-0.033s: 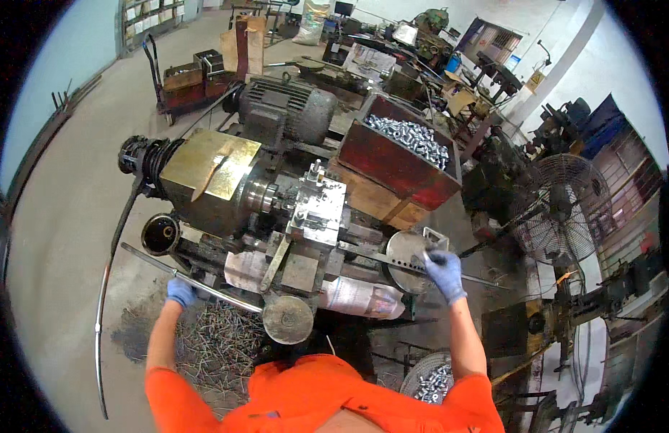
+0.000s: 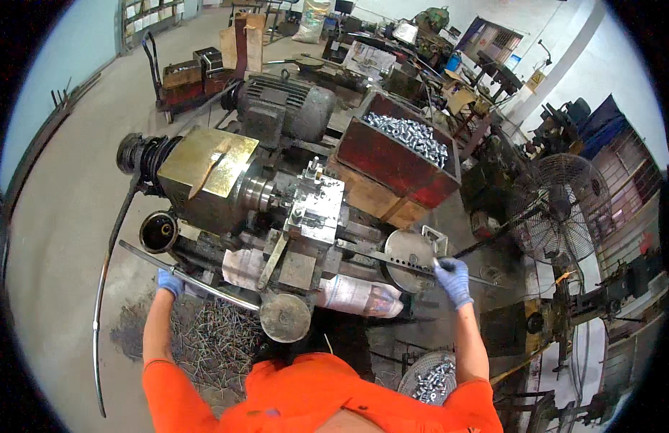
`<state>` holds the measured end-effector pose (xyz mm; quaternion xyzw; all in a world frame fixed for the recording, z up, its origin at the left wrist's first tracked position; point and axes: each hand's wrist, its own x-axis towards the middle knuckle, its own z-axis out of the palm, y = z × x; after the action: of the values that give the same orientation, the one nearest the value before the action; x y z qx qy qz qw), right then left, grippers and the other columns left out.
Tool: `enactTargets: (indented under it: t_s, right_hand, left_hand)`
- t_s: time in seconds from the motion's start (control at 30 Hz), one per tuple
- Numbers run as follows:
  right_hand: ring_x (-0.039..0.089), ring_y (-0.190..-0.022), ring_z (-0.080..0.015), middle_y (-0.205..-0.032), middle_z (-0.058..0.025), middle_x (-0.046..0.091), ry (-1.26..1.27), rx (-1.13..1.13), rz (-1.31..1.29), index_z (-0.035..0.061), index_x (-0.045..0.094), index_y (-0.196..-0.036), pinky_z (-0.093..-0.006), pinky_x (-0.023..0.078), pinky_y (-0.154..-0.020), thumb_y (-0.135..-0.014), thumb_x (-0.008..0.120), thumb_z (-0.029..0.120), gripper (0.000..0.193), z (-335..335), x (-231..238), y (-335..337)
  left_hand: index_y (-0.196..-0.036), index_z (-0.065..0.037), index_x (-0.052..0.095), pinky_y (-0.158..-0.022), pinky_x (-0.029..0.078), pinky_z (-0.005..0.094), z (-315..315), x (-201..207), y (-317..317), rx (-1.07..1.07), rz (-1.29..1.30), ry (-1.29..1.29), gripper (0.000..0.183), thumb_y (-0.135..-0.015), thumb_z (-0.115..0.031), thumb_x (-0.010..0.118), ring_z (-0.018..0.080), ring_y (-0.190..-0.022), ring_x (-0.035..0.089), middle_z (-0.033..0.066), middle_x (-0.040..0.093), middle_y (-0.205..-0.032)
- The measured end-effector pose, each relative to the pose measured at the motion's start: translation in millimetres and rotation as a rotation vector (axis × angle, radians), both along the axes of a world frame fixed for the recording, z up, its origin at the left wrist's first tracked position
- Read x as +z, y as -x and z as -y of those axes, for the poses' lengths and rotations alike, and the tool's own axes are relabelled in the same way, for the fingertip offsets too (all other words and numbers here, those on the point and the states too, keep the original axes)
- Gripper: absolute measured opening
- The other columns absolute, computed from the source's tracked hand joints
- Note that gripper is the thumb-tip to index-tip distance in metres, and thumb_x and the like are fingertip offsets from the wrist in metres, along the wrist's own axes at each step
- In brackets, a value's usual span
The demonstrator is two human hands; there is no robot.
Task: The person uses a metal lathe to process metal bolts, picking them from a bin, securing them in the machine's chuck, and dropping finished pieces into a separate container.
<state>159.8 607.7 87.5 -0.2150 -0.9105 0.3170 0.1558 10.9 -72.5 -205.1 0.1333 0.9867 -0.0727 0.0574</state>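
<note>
My left hand (image 2: pixel 170 282), in a blue glove, is closed around a long metal lever (image 2: pixel 215 289) slanting down to a round metal disc (image 2: pixel 285 318). In a matching glove, my right hand (image 2: pixel 453 281) is over the right end of a flat bar with a row of holes (image 2: pixel 392 259). Its thumb and fingers are pinched together; a small pale tip shows there, too small to name. Under that bar lies a round plate (image 2: pixel 408 254). Between my hands stands a lathe-like machine with a shiny tool block (image 2: pixel 321 206) facing its spindle chuck (image 2: pixel 260 194).
Behind the tool block, a red box (image 2: pixel 385 162) holds many small metal parts. A motor (image 2: pixel 284 108) sits at the back, a caged fan (image 2: pixel 558 206) at the right. Metal shavings (image 2: pixel 212 343) cover the floor at lower left. A basket of parts (image 2: pixel 429 379) stands by my right elbow.
My left hand has slid a little left and up, toward the lever's far end. My right hand has shifted slightly right and nearer to me.
</note>
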Motion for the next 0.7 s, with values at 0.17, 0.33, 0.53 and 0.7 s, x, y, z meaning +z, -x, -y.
enactTargets:
  t_s: [0.17,0.33,0.53,0.7]
  right_hand:
    - [0.063,-0.063,-0.0191,-0.069,-0.0147,0.065,-0.303,-0.136,-0.023,-0.0046,0.065,-0.077,-0.0287,0.049,-0.064,-0.070,0.075,0.025,0.031,-74,-19,-35]
    - [0.054,-0.106,-0.0322,-0.117,-0.0169,0.056,-0.742,-0.112,0.360,0.0046,0.057,-0.114,-0.0372,0.044,-0.090,-0.067,0.069,0.042,0.061,-156,-48,-61]
    - [0.052,-0.108,-0.0332,-0.116,-0.0172,0.056,-0.717,-0.237,0.729,0.0084,0.060,-0.105,-0.0389,0.041,-0.092,-0.068,0.067,0.043,0.051,-174,-68,-49]
    - [0.057,-0.096,-0.0345,-0.093,-0.0172,0.064,-0.703,-0.335,0.550,0.0100,0.064,-0.090,-0.0420,0.042,-0.087,-0.069,0.066,0.041,0.037,-192,-105,-65]
  left_hand:
    - [-0.088,-0.016,0.067,-0.071,0.050,0.0384,26,31,10,0.229,0.086,-0.056,0.025,-0.076,-0.034,0.056,0.0298,-0.082,0.063,0.0116,0.066,-0.089]
    - [-0.094,-0.009,0.067,-0.074,0.049,0.0383,62,124,-37,0.399,-0.146,-0.536,0.026,-0.080,-0.029,0.058,0.0284,-0.080,0.064,0.0123,0.066,-0.089]
    - [-0.112,-0.003,0.059,-0.069,0.048,0.0308,-40,320,-53,0.244,-0.627,-0.936,0.040,-0.084,-0.031,0.059,0.0204,-0.074,0.063,0.0121,0.065,-0.087]
    - [-0.126,-0.013,0.048,-0.059,0.047,0.0357,-117,357,-2,0.200,-0.708,-0.710,0.054,-0.083,-0.044,0.056,0.0258,-0.064,0.061,0.0111,0.063,-0.084]
